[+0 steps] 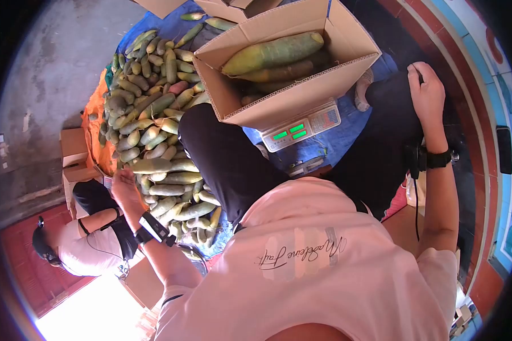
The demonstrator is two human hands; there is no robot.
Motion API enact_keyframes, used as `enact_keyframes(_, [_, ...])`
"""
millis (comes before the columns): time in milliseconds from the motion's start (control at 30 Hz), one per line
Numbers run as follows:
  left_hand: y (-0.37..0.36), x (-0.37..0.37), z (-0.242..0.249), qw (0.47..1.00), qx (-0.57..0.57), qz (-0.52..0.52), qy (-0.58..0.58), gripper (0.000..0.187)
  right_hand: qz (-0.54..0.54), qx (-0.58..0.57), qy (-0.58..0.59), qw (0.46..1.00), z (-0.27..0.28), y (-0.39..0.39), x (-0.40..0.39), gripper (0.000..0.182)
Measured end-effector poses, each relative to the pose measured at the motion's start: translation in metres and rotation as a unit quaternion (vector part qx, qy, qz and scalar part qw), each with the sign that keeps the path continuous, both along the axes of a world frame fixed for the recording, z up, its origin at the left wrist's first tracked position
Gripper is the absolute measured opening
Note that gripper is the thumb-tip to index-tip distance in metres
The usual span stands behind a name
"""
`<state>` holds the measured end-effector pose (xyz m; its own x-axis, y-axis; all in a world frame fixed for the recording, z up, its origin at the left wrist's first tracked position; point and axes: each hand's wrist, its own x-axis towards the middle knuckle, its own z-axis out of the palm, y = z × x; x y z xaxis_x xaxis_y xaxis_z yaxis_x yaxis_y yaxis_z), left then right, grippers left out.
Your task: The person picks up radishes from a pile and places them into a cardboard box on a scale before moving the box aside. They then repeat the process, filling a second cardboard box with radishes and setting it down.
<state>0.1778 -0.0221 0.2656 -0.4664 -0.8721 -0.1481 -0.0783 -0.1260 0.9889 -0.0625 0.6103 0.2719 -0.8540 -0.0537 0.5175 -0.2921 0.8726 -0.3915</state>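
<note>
Green radishes [165, 189] lie in a large heap on the left. My left hand [126, 188] reaches over the heap's near side, its fingers bent at the end of one green radish [151, 165]; part of the grip is hidden. On my knee rests my right hand [428, 94], its fingers loosely bent and apart, holding nothing. Between my legs a cardboard box [290, 102] stands on a digital scale [301, 129] with lit green displays. Inside the box are several radishes, a big green radish [276, 53] on top.
A blue tarp [347, 136] and an orange sheet [96, 142] lie under the heap. A co-worker [91, 241] sits at the left beside cardboard boxes [74, 149]. More cartons [222, 8] stand at the top. A tiled wall [506, 91] runs along the right, with a phone [504, 150] there.
</note>
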Motion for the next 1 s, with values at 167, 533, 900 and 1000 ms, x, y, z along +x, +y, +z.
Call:
enact_keyframes(167, [-0.003,0.038,-0.064,0.987,0.114,-0.02,-0.107,0.012,0.012,0.015,0.005,1.0,-0.002,0.003,-0.003,0.014])
enact_keyframes(533, [-0.033,0.054,-0.109,0.97,0.171,0.002,-0.171,0.017,0.026,0.06,-0.028,0.997,-0.001,-0.001,-0.005,0.018])
enact_keyframes(900, [-0.113,0.081,-0.093,0.984,0.094,0.043,-0.142,0.016,0.017,0.066,-0.045,0.997,-0.004,-0.001,-0.008,0.019])
enact_keyframes(1000, [-0.158,0.107,-0.105,0.993,0.022,-0.01,-0.114,0.019,0.012,0.086,-0.043,0.995,-0.006,0.002,-0.009,0.019])
